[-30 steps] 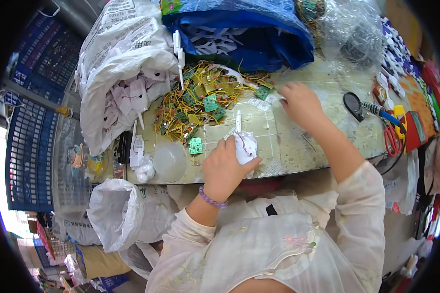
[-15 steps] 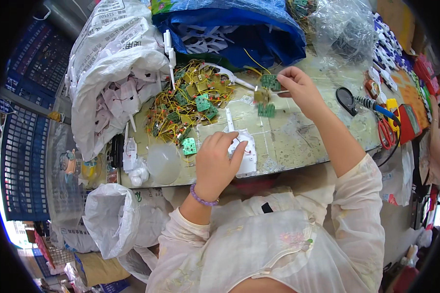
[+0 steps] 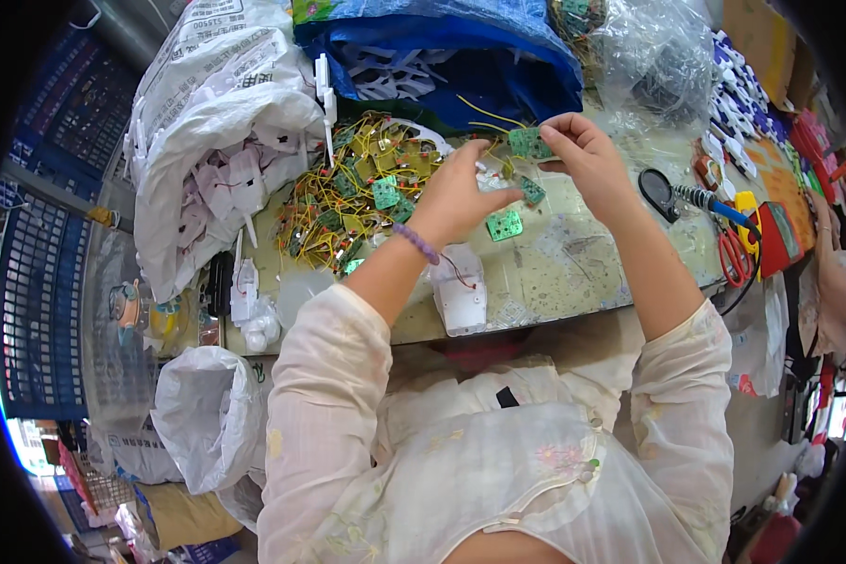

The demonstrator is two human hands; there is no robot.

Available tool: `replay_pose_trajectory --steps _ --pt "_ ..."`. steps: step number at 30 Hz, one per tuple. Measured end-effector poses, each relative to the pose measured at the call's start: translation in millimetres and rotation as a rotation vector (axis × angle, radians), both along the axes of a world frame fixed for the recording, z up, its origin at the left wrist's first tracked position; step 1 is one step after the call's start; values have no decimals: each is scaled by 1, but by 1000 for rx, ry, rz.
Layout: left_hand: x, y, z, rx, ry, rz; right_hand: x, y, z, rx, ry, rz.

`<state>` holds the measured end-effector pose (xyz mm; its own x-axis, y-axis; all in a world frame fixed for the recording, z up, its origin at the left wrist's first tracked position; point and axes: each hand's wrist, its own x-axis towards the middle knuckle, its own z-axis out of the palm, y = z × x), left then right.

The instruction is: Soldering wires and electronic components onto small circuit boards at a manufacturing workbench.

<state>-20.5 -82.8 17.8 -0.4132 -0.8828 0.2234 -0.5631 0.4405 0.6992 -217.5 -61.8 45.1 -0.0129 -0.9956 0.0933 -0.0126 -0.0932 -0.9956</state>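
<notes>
Landmark: heap of wired circuit boards (image 3: pixel 357 202), a tangle of yellow leads and of green and tan boards, on a worn pale bench (image 3: pixel 583 268)

Item 1: held board (image 3: pixel 528 143), green, roughly rectangular, fine pale marks on its face, yellow wires springing from its far edge; lies right of the heap, apparently lifted; long axis crosswise, one short end toward the heap, the other at the right hand (image 3: pixel 585 162); wires trail back toward the heap's far side

Item 2: small board (image 3: pixel 532 192), dark green, tilted, right of the heap and nearer than item 1

Item 3: loose board (image 3: pixel 505 226), bright green, pale-dotted, right of the heap on its near side, long axis nearly crosswise

Item 4: white housing (image 3: pixel 462 301), plastic, thin reddish wire on it, near and right of the heap; long axis away from the person, broad end nearest

Right hand: thumb and fingertips pinching the held board

Left hand (image 3: pixel 459 195): beside the heap's right edge, fingers released, thumb spread wide; thumb tip beside the small board, contact cannot be told

Changes since half a second ago: left hand moved from the white housing to the boards; loose board now separate from the cluster that hung below the right hand; left arm now covers part of the heap's near edge
</notes>
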Motion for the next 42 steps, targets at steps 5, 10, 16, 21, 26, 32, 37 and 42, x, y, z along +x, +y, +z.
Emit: replay_pose_trajectory --steps 5,10,16,21,26,32,37,42 --pt "-6 -1 9 140 -92 -8 9 6 1 17 -142 -9" --pt "-3 -1 -1 124 113 -55 1 6 -12 12 -80 -11" --pt "22 -17 2 126 191 -6 -6 3 -30 -130 38 -166" --pt "54 -25 12 -512 -141 275 -14 18 -16 69 -219 -199" --pt "36 34 23 -184 85 -24 -11 40 -14 252 -440 -57" --pt "15 46 25 621 437 -172 5 68 -18 -223 114 102" --pt "19 36 27 781 436 -230 -2 74 -24 -263 98 155" --pt "12 28 24 1039 464 -286 1 79 -1 6 252 226"
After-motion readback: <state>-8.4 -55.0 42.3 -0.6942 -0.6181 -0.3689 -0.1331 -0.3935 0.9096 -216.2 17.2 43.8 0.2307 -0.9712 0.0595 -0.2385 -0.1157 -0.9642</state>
